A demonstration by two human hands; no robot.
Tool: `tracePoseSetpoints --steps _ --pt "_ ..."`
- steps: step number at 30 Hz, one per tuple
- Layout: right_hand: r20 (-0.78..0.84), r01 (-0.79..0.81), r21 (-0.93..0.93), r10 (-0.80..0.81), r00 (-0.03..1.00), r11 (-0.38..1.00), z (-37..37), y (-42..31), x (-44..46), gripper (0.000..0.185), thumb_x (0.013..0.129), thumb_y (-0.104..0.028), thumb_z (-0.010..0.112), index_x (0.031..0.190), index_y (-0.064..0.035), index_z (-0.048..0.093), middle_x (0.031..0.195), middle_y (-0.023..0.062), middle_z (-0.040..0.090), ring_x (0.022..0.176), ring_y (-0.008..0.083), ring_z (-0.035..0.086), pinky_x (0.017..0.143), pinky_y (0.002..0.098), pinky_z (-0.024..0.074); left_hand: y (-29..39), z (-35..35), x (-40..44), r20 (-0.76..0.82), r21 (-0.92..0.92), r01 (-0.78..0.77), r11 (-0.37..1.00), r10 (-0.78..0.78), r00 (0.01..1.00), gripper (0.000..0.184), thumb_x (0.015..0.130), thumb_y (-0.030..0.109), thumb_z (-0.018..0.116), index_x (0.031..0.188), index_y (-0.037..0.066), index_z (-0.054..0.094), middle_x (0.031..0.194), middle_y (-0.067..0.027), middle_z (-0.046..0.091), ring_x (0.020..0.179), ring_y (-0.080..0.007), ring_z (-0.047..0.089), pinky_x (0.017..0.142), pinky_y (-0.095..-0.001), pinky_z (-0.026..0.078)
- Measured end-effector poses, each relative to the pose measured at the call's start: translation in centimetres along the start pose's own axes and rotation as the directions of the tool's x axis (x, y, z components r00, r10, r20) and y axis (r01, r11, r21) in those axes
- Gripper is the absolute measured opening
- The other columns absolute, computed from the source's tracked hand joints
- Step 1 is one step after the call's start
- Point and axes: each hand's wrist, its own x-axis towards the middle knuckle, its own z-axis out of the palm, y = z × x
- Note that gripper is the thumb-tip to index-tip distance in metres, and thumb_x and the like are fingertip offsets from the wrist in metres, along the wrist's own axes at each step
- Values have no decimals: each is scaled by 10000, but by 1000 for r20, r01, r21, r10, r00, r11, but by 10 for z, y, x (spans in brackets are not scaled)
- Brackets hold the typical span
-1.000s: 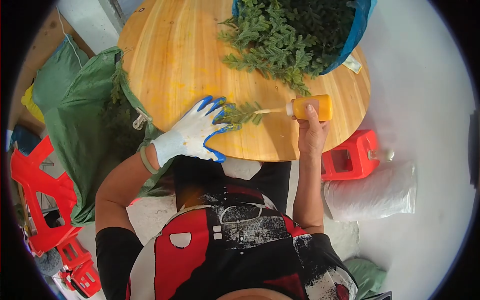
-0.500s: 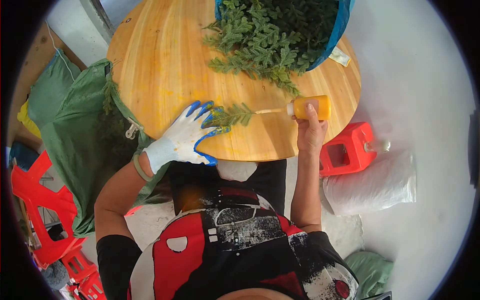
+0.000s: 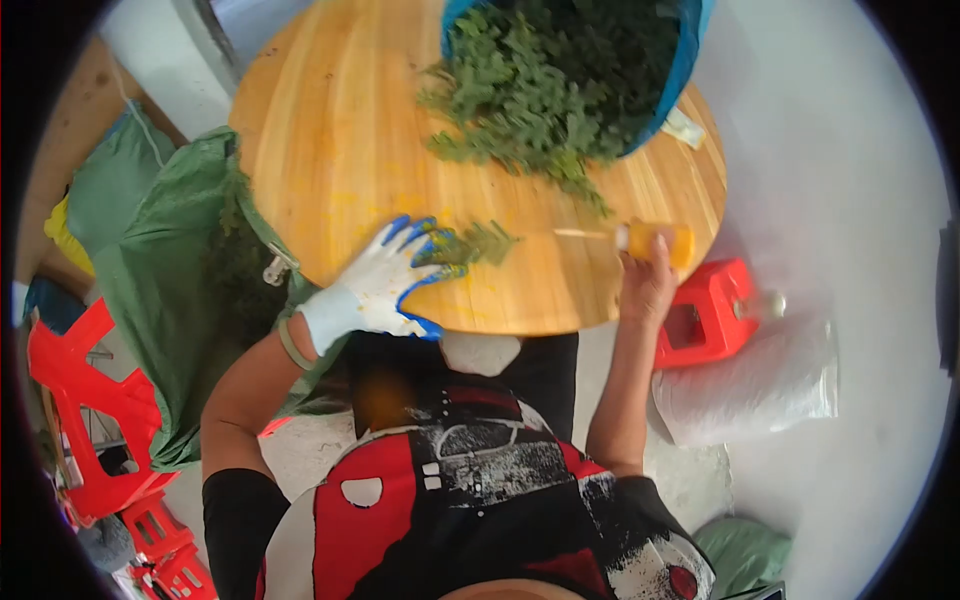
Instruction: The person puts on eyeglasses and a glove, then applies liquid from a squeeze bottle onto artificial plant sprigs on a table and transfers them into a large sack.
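Note:
My left hand (image 3: 375, 280), in a white glove with blue fingertips, grips a small green needle-leaved sprig (image 3: 484, 243) at its left end. The sprig lies just over the round wooden table, its tip pointing right. Bare and closed, my right hand (image 3: 648, 284) holds a yellow squeeze bottle (image 3: 672, 246) on its side. The bottle's long thin pale nozzle (image 3: 585, 233) points left and stands apart from the sprig. Yellow stains mark the glove and the wood around it.
The round wooden table (image 3: 330, 120) carries a blue bag (image 3: 690, 60) spilling green branches (image 3: 530, 100). To the left hangs a green sack (image 3: 165, 270) with a metal clip (image 3: 277, 265), near red plastic stools (image 3: 90, 400). A red jerrycan (image 3: 705, 310) stands at right.
My right hand has drawn the bottle to the right, so its nozzle has come away from the sprig's tip. My left hand keeps its hold. The whole view has shifted slightly.

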Motion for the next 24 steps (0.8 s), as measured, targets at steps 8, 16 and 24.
tracePoseSetpoints --steps 8,16,24 --pt "181 -131 282 81 980 950 -31 -7 15 384 920 -201 682 1227 -21 538 1215 228 611 1047 271 649 735 261 568 -5 -38 -41 -189 354 444 823 -402 896 613 746 586 666 1163 138 632 1244 -124 532 1204 -396 455 1089 -549 297" --pt "103 -162 517 126 987 841 -4 -17 1 437 918 -202 696 1231 25 493 1223 237 587 1066 274 631 677 240 564 -58 -37 17 -574 172 489 855 -316 755 509 788 400 673 1215 129 614 1310 -96 539 1162 -318 505 1038 -463 356" --pt "223 -344 690 266 938 637 -5 -27 -11 508 904 -203 716 1255 69 470 1208 226 588 1073 278 626 705 255 567 -85 -21 79 -84 -477 497 725 -600 795 535 774 208 688 1280 75 577 1108 -99 656 916 -229 629 785 -332 499"
